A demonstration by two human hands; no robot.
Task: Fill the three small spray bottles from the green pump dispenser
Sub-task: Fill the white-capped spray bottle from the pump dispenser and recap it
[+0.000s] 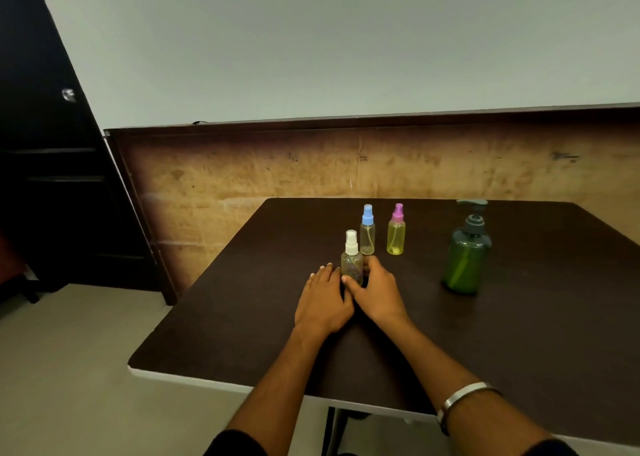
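Observation:
Three small spray bottles stand on the dark table point(242, 317). The white-capped bottle point(351, 258) is nearest, and my right hand point(377, 293) grips its base with thumb and fingers curled round it. My left hand point(323, 300) lies flat on the table just left of that bottle, fingers straight. Behind stand the blue-capped bottle point(367, 230) and the pink-capped bottle point(396, 230), which looks yellowish. The green pump dispenser point(465, 258) with a dark pump head stands upright to the right, apart from both hands.
A wooden panel point(277, 171) runs behind the table's far edge. A dark cabinet point(52, 178) stands at the left. The table's left edge drops to a pale floor point(86, 369). A metal bangle point(464, 396) sits on my right wrist.

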